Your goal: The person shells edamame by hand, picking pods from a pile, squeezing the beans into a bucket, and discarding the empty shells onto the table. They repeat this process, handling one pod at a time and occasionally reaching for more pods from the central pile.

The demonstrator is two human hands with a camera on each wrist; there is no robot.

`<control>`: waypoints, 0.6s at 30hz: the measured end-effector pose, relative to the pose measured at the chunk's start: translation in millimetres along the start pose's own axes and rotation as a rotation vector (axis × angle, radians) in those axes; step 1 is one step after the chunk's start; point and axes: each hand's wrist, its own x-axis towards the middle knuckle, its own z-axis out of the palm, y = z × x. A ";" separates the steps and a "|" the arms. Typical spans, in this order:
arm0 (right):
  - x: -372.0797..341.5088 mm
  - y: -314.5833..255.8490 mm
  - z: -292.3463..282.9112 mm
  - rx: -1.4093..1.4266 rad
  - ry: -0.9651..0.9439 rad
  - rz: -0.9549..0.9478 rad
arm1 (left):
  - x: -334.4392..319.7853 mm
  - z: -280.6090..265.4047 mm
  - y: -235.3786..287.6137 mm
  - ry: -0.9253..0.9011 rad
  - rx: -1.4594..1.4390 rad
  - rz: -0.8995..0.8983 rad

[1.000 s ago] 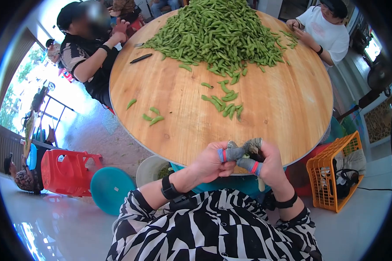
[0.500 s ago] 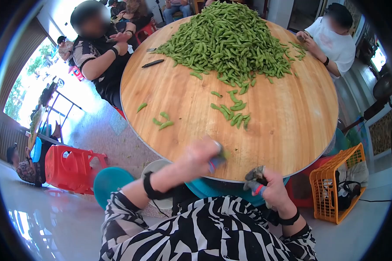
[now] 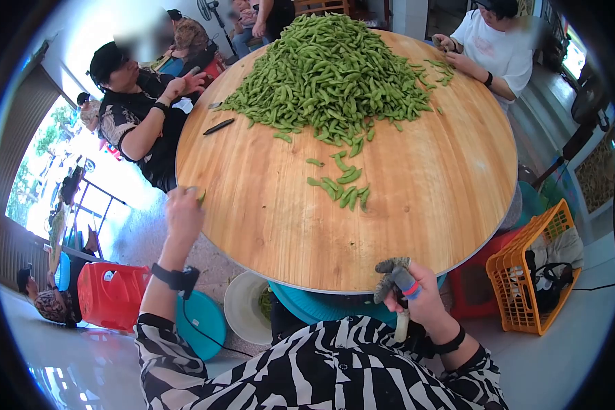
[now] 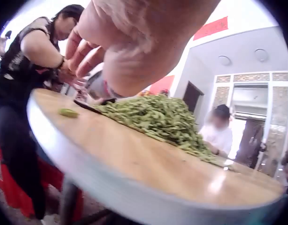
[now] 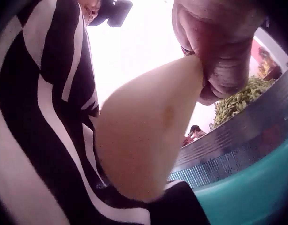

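My left hand (image 3: 184,213) reaches over the table's left rim, fingers bent downward, beside a green pod (image 3: 201,198). In the left wrist view this hand (image 4: 139,42) hangs above the table with curved fingers; a single pod (image 4: 69,112) lies near the rim, and whether the fingers hold anything is hidden. Low at the near rim, my right hand (image 3: 417,292), with grey finger covers, grips an object with a pale handle (image 3: 402,326). In the right wrist view the pale handle (image 5: 144,136) sticks out below the curled right hand (image 5: 216,47).
A large heap of green pods (image 3: 328,75) covers the far part of the round wooden table (image 3: 266,225), with a few loose pods (image 3: 348,195) nearer. People sit at left and right. A white bucket (image 3: 246,318), teal basin (image 3: 201,324) and orange crate (image 3: 526,273) stand below.
My left hand has left the right hand and swung to the table's left edge. The small group of three pods on the left no longer shows. My right hand stays low, still gripping the pale-handled object.
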 end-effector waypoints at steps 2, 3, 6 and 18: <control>3.4 -0.2 3.0 0.075 0.010 -0.010 | 22.1 -4.1 51.3 -0.001 -0.430 0.176; 4.2 0.2 5.8 0.148 0.016 -0.005 | 30.5 -12.7 86.9 -0.009 -0.569 0.275; 6.1 3.2 11.5 0.231 0.050 -0.005 | 65.3 -10.1 176.5 -0.129 -0.867 0.409; 6.8 11.5 0.9 0.204 0.063 -0.049 | 88.5 19.0 221.6 -0.353 -0.791 0.155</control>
